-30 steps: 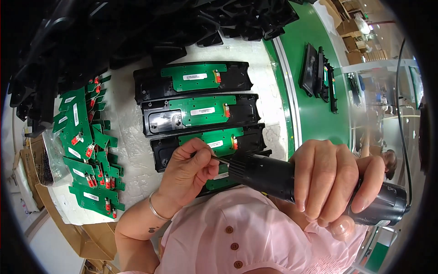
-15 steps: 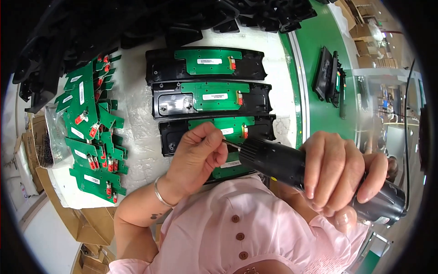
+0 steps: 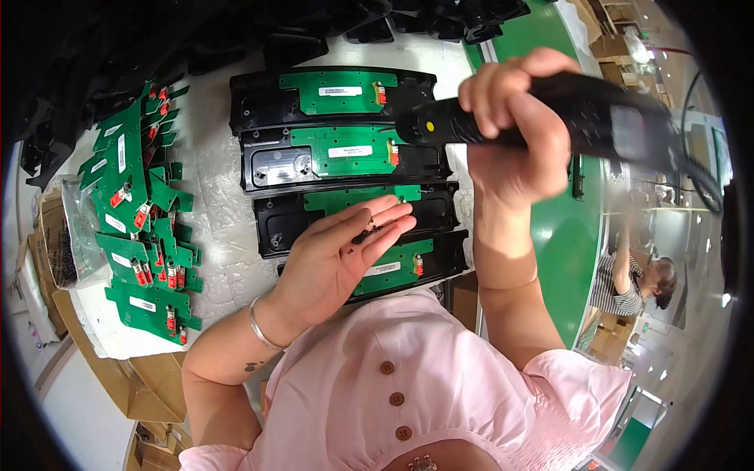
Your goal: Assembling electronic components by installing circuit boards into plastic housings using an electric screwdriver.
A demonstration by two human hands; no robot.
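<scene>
My right hand (image 3: pixel 522 118) is closed around a black electric screwdriver (image 3: pixel 597 118), held nearly level. Its bit end is at the green circuit board (image 3: pixel 353 151) on the second black panel (image 3: pixel 271 163) from the far side; I cannot tell whether it touches. My left hand (image 3: pixel 338 251) is cupped palm up over the nearer panels, fingers stretched and thumb bent in. Small black screws (image 3: pixel 366 234) lie in it. The third board (image 3: pixel 330 200) is partly hidden behind this hand. The nearest board (image 3: pixel 393 265) lies close to my body, and the farthest panel (image 3: pixel 259 106) carries another.
Several loose green boards with red connectors (image 3: pixel 137 228) are heaped at the left of the white foam surface (image 3: pixel 224 235). Black plastic parts (image 3: pixel 165 47) are piled along the far side. A green surface (image 3: pixel 561 267) lies to the right. Farther right is another person (image 3: pixel 628 286).
My right hand has swung the screwdriver up and away from my left hand, toward the second panel. My left hand has opened from a pinch near the bit, showing the screws.
</scene>
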